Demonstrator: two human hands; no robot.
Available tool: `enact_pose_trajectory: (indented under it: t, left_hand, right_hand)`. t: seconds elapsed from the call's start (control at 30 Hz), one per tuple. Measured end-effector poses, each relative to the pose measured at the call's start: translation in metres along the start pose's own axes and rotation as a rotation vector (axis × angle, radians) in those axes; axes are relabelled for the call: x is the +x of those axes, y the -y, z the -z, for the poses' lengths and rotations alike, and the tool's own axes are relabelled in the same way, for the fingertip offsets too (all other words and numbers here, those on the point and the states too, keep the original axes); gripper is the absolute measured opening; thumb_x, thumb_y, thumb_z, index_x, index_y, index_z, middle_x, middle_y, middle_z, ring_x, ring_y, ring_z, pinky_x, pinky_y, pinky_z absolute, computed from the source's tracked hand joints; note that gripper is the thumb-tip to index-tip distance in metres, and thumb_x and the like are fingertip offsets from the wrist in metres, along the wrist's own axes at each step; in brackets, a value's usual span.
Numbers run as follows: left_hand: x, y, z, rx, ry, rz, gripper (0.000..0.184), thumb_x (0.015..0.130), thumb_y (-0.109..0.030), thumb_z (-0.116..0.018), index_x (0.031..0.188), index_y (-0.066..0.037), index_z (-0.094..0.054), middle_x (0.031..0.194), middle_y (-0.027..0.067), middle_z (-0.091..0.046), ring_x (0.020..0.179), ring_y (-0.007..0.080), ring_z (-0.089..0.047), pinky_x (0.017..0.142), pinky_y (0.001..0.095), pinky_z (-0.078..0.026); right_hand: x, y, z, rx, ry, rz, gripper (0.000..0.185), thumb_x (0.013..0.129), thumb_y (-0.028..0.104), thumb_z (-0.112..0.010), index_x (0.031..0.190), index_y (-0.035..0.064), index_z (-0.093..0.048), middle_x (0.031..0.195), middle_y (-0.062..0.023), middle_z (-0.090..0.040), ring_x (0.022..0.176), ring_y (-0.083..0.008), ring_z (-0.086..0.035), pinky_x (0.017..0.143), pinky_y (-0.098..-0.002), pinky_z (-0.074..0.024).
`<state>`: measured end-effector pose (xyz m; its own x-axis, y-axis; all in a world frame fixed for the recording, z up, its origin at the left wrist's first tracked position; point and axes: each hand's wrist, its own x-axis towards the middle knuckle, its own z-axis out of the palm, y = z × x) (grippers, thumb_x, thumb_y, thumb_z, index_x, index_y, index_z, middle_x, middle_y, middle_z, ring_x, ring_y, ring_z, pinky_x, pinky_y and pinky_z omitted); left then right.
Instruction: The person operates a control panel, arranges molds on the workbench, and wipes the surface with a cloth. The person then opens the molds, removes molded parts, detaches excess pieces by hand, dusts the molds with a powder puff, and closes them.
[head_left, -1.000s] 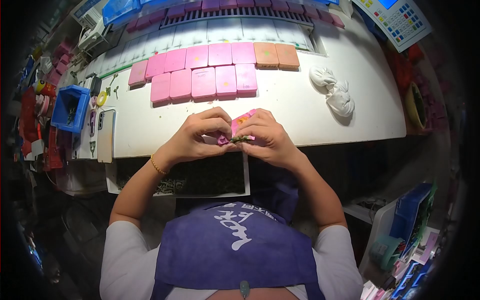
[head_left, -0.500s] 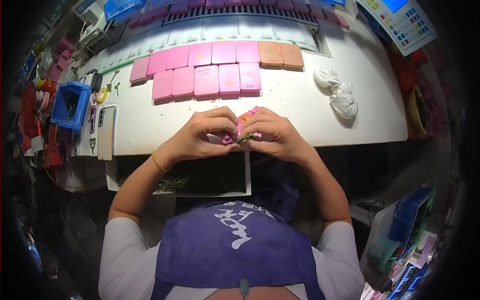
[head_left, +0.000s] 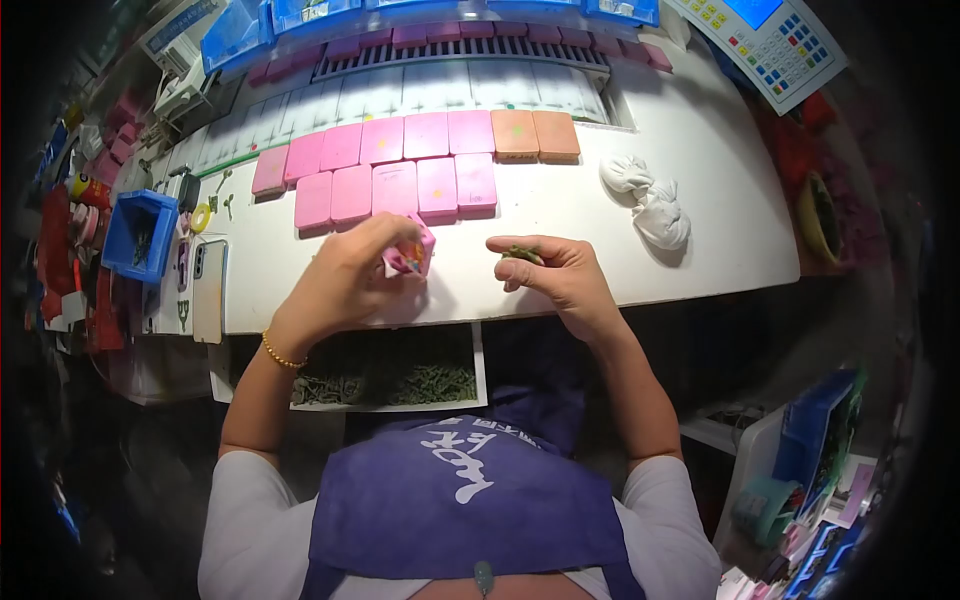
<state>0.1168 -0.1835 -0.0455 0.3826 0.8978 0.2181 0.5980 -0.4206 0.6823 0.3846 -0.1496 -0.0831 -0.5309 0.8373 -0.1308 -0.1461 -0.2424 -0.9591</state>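
Observation:
My left hand is closed round a small pink packet with orange and yellow print, above the front part of the white table. Its fingers hide much of the packet. To the right, apart from it, my right hand pinches a small clump of dried green leaves between thumb and fingers. Below the table edge, a pulled-out white drawer holds more dried green leaves. Beyond my hands lie two rows of flat pink packs, with two orange packs at the right end.
On the right of the table sits a knotted white cloth bag. A phone, a yellow tape roll and a blue bin are at the left. A keypad device stands at the back right, near blue trays.
My hands have moved apart. The left has shifted left with the pink packet, and the right now holds the green leaves away from it. The view has shifted slightly.

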Motion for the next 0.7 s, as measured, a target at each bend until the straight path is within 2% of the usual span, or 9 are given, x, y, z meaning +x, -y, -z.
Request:
enact_pose_trajectory:
  t: [0.07,0.13,0.27,0.33,0.43,0.53,0.6,0.7]
  left_hand:
    - [-0.002,-0.003,0.008,0.069,-0.008,0.108,0.038,0.076,-0.008,-0.083,0.109,-0.007,-0.065,0.102,0.0046,-0.064,0.068,0.0099,-0.057,0.058,0.0263,-0.047]
    - [-0.002,-0.007,0.006,0.027,-0.092,0.068,0.034,0.079,-0.007,-0.082,0.109,-0.006,-0.066,0.105,0.0042,-0.063,0.070,0.0082,-0.058,0.058,0.0238,-0.048]
    - [-0.010,-0.013,-0.021,-0.120,-0.268,0.083,0.026,0.084,-0.006,-0.078,0.107,-0.006,-0.067,0.107,0.0039,-0.061,0.076,0.0065,-0.060,0.059,0.0195,-0.050]
    - [-0.011,-0.020,-0.031,-0.137,-0.343,0.081,0.022,0.084,-0.006,-0.077,0.104,-0.005,-0.067,0.106,0.0064,-0.060,0.077,0.0107,-0.062,0.061,0.0239,-0.051]
    - [-0.014,-0.012,-0.040,-0.135,-0.437,0.128,0.021,0.084,-0.005,-0.077,0.103,-0.004,-0.067,0.109,0.0086,-0.059,0.077,0.0123,-0.063,0.061,0.0255,-0.052]
    - [-0.016,-0.008,-0.043,-0.128,-0.586,0.170,0.021,0.085,-0.005,-0.076,0.104,-0.003,-0.067,0.109,0.0088,-0.060,0.075,0.0111,-0.062,0.058,0.0249,-0.051]
    - [-0.018,-0.011,-0.043,-0.097,-0.699,0.173,0.021,0.085,-0.005,-0.076,0.104,-0.003,-0.067,0.108,0.0091,-0.060,0.073,0.0103,-0.061,0.058,0.0240,-0.050]
    - [-0.028,-0.012,-0.050,-0.047,-0.705,0.066,0.017,0.087,-0.005,-0.075,0.102,-0.003,-0.068,0.105,0.0084,-0.061,0.070,0.0095,-0.059,0.058,0.0221,-0.048]
  right_hand:
    - [0.000,0.002,0.000,0.042,0.008,-0.066,0.036,0.091,0.013,-0.074,0.123,-0.0026,-0.067,0.098,-0.0093,-0.072,0.080,-0.0099,-0.063,0.073,-0.0213,-0.0518]
    - [0.000,0.009,0.000,0.091,0.024,-0.160,0.044,0.093,0.014,-0.072,0.131,-0.0042,-0.061,0.098,-0.0111,-0.072,0.078,-0.0092,-0.063,0.070,-0.0197,-0.0511]
    - [0.002,0.008,-0.002,0.216,0.059,-0.161,0.057,0.099,0.016,-0.064,0.145,-0.0072,-0.041,0.113,-0.0173,-0.068,0.090,-0.0143,-0.067,0.080,-0.0236,-0.0554]
    - [-0.001,0.014,-0.013,0.327,0.044,-0.150,0.058,0.103,0.018,-0.057,0.149,-0.0079,-0.032,0.125,-0.0210,-0.063,0.099,-0.0193,-0.069,0.087,-0.0272,-0.0575]
    - [-0.003,0.015,-0.018,0.451,0.023,-0.136,0.054,0.108,0.023,-0.045,0.150,-0.0078,-0.030,0.136,-0.0246,-0.055,0.114,-0.0264,-0.065,0.098,-0.0327,-0.0562]
    - [-0.007,0.020,-0.030,0.468,-0.057,-0.084,0.052,0.109,0.025,-0.040,0.148,-0.0080,-0.033,0.137,-0.0240,-0.054,0.120,-0.0275,-0.062,0.103,-0.0340,-0.0536]
    - [-0.007,0.020,-0.040,0.516,-0.093,-0.044,0.051,0.109,0.025,-0.040,0.147,-0.0083,-0.034,0.138,-0.0232,-0.054,0.122,-0.0278,-0.061,0.104,-0.0345,-0.0528]
    - [-0.008,0.014,-0.051,0.526,-0.106,0.014,0.049,0.109,0.025,-0.041,0.148,-0.0052,-0.037,0.140,-0.0192,-0.054,0.126,-0.0240,-0.058,0.108,-0.0342,-0.0478]
